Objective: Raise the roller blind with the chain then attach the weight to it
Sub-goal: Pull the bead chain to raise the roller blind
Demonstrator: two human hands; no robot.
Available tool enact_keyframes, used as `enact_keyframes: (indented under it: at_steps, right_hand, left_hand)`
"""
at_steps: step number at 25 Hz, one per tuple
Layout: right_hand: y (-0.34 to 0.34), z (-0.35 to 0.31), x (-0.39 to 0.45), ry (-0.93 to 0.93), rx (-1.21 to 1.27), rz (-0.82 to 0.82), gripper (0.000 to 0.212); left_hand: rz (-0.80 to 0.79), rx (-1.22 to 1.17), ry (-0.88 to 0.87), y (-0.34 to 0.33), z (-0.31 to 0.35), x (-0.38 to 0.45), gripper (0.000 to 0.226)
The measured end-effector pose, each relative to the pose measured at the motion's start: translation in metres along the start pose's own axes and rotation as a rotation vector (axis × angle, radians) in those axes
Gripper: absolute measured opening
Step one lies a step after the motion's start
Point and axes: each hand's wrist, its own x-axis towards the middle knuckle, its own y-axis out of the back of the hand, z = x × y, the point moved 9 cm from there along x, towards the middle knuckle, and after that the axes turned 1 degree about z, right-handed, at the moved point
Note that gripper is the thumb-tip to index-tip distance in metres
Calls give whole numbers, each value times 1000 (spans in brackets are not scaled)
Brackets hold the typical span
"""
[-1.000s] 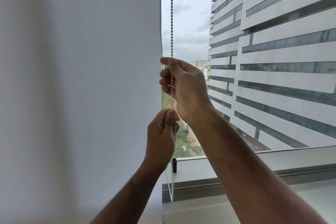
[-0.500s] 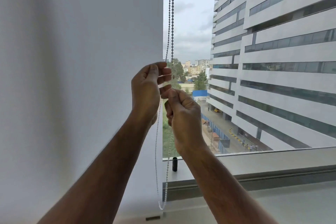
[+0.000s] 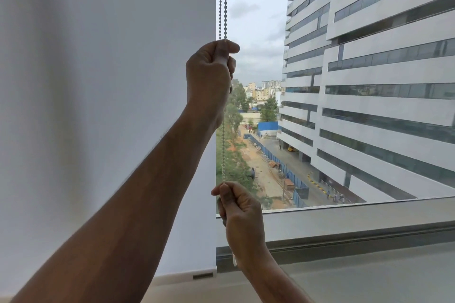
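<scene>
A white roller blind covers the left of the window; its bottom bar hangs just above the sill. The beaded chain drops beside the blind's right edge. My left hand is closed around the chain high up. My right hand grips the same chain lower down, near the sill. A stretch of chain runs taut between both hands. The small black weight is hidden behind my right hand or arm.
A grey window sill and frame run along the bottom right. Through the glass stands a large white office building with a street below. A pale ledge lies in front of the frame.
My left hand has climbed higher on the chain, while my right hand has pulled down to near the sill. The blind's bottom bar sits slightly higher. The black weight has gone out of sight.
</scene>
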Motion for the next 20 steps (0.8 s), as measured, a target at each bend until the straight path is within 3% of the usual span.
enact_keyframes:
  at_steps: [5, 7, 10, 16, 20]
  right_hand:
    - [-2, 4, 9, -36, -352, -138, 28]
    - [4, -15, 22, 15, -446, -64, 35]
    - [10, -75, 47, 177, -354, 103, 36]
    - [-36, -167, 105, 244, -68, -45, 29]
    - [-47, -176, 122, 222, 49, 18, 21]
  left_hand:
    - [-19, 60, -65, 16, -24, -29, 35]
    - [-19, 106, -68, 27, -41, -43, 35]
    - [-10, 195, -58, 42, -69, -67, 33]
    - [2, 295, -7, 60, -117, -112, 34]
    - [-16, 276, 21, 65, -132, -131, 33]
